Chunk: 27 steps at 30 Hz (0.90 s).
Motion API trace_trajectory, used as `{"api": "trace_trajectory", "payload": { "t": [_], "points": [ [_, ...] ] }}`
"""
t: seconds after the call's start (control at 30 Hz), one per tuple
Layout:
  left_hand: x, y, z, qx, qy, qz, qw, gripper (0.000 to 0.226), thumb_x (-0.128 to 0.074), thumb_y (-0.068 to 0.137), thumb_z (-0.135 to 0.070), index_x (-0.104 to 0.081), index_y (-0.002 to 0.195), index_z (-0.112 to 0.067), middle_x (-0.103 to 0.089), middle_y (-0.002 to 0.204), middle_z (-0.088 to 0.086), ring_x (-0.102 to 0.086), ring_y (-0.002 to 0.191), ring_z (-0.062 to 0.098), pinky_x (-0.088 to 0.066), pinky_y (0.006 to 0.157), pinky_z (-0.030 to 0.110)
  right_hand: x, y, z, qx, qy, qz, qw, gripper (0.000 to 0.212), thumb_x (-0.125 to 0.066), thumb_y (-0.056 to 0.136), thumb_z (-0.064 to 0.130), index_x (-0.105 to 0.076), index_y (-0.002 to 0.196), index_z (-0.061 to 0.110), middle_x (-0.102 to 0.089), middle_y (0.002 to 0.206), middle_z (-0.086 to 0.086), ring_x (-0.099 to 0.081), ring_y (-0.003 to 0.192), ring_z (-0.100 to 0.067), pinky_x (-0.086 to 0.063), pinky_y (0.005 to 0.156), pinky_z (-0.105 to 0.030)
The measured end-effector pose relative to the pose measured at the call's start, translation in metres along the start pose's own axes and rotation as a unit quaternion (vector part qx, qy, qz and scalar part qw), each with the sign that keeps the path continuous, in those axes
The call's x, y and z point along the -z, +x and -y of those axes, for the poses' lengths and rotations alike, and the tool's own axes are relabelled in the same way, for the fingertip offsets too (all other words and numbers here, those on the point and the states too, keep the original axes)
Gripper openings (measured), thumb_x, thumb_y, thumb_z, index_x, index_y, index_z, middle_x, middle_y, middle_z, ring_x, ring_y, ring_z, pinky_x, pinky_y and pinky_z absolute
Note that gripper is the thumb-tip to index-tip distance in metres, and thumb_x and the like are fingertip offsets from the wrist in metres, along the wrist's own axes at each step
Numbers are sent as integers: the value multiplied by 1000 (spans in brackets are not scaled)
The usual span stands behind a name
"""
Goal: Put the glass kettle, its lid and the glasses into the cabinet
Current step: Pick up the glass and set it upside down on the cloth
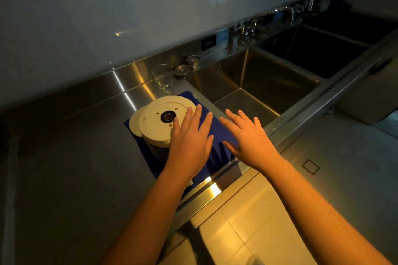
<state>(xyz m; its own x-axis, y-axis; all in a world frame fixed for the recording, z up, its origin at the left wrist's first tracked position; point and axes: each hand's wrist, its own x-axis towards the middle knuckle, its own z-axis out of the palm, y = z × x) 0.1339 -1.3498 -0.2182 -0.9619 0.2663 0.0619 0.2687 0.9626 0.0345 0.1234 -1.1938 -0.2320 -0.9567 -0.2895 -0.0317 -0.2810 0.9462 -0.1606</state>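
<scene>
Dim frame overall, with a strong warm yellow cast. I see the brightest patch on the floor tiles (243, 217) at lower centre. Narrow glare streaks cross the steel bench (64, 157) near upper centre and along its front edge. Finger shadows from the right hand (247, 135) fall on the blue cloth (217, 129). The far sink basin (323, 49), upper right, is nearly black. Straight edges bow toward the frame borders; the corners look soft.

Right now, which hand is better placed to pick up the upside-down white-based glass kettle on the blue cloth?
Left. The left hand already hovers at the kettle, fingers over its base; the right hand is spread over bare blue cloth, nearer the sink.
</scene>
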Motion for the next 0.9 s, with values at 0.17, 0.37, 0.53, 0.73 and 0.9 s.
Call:
{"api": "trace_trajectory", "payload": {
  "t": [0.17,0.37,0.53,0.73,0.9],
  "points": [
    [-9,20,-48,35,3,8,999,60,-27,101,-35,7,148,-21,13,156,7,11,143,26,-1,115,45,11,-7,-44,5,-1,4,1000,66,-48,93,39,-12,148,29,-2,157,3,1,144,-23,-4,114,-47],
    [-20,46,-98,55,-8,3,998,60,-29,101,-34,5,148,-21,13,156,8,12,143,26,-3,114,46,23,-8,-94,31,-7,14,999,64,-46,94,39,-13,148,28,-3,157,3,1,144,-24,-5,114,-48],
    [-24,64,-118,74,-5,18,997,59,-27,101,-35,6,148,-23,14,156,7,12,143,25,-2,115,45,27,2,-123,47,-6,19,999,64,-46,95,37,-12,148,27,-4,157,2,0,144,-24,-6,114,-49],
    [-26,93,-119,80,-4,11,997,59,-29,101,-34,4,149,-22,9,157,7,9,144,24,-3,115,45,26,28,-139,62,5,15,998,64,-45,95,36,-11,148,27,-5,157,3,-1,144,-24,-6,114,-48],
    [-22,126,-107,79,-8,0,997,60,-29,100,-37,3,149,-21,7,157,7,8,144,24,-3,115,44,30,63,-143,68,-3,5,998,63,-44,96,35,-11,148,26,-7,157,1,-2,144,-24,-7,114,-48]
  ]
}}
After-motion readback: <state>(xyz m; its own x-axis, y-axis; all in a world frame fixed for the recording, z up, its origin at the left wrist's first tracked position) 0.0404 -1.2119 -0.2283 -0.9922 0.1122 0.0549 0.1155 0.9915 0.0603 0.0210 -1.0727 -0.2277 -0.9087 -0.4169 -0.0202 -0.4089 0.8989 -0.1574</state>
